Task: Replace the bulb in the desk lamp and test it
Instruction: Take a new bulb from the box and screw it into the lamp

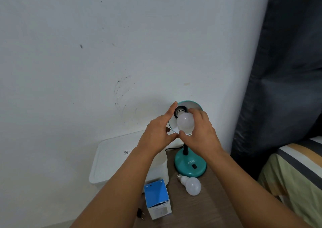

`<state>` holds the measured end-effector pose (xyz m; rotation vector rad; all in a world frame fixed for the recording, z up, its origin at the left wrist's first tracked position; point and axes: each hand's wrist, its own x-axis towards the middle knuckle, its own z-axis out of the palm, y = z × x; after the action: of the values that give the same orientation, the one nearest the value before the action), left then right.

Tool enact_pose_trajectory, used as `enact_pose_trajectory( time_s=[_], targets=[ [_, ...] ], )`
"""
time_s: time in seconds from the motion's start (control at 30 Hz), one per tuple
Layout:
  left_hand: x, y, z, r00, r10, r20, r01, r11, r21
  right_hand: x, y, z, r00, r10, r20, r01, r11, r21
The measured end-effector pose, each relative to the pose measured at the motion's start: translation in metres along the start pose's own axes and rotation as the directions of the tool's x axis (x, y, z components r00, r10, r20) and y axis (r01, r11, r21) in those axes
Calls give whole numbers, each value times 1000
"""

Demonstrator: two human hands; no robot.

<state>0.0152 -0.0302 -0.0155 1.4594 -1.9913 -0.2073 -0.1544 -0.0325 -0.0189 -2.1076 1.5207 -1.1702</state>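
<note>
A teal desk lamp stands on a wooden table, its base (190, 166) near the wall and its shade (193, 104) tilted up toward me. A white bulb (185, 123) sits at the black socket (180, 111) inside the shade. My right hand (202, 131) grips that bulb from the right, thumb under it. My left hand (159, 130) holds the shade's left rim with fingers spread. A second white bulb (190, 185) lies on the table in front of the lamp base.
An open blue-and-white bulb box (157, 199) stands on the table's front left. The black plug (140, 213) lies beside it. A white lidded bin (111, 165) sits left of the lamp. A dark curtain (287, 70) and striped bedding (296, 172) fill the right.
</note>
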Motion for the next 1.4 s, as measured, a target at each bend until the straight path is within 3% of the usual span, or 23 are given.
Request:
enact_pose_trajectory(
  time_s=[0.1, 0.27, 0.5, 0.67, 0.83, 1.07, 1.23, 1.4],
  targets=[
    [0, 0, 0, 1000, -1, 5, 1, 1000, 11, 1, 4, 0, 1000, -19, -8, 19, 1000, -18],
    [0, 1, 0, 1000, 3, -3, -3, 1000, 8, 5, 2, 1, 993, 116, -27, -116, 993, 11],
    [-1, 1, 0, 1000, -9, -5, 9, 1000, 19, -3, 2, 0, 998, -53, -16, 53, 998, -20],
    [0, 1, 0, 1000, -7, -1, 7, 1000, 10, 3, 1, -2, 993, 118, -15, -119, 992, -35],
    [0, 2, 0, 1000, -8, -7, 8, 1000, -2, -4, 2, -2, 999, -46, -2, 45, 998, -46],
    [-2, 3, -1, 1000, -25, 6, 25, 1000, 10, 3, 3, -4, 996, 88, -20, -90, 993, -74],
    [-1, 3, -1, 999, -30, 10, 30, 999, 16, 2, 4, -3, 997, -71, -12, 70, 992, -107],
    [-2, 4, -1, 999, -33, 3, 33, 999, 15, 6, 4, -2, 996, 91, -18, -93, 985, -145]
  ],
)
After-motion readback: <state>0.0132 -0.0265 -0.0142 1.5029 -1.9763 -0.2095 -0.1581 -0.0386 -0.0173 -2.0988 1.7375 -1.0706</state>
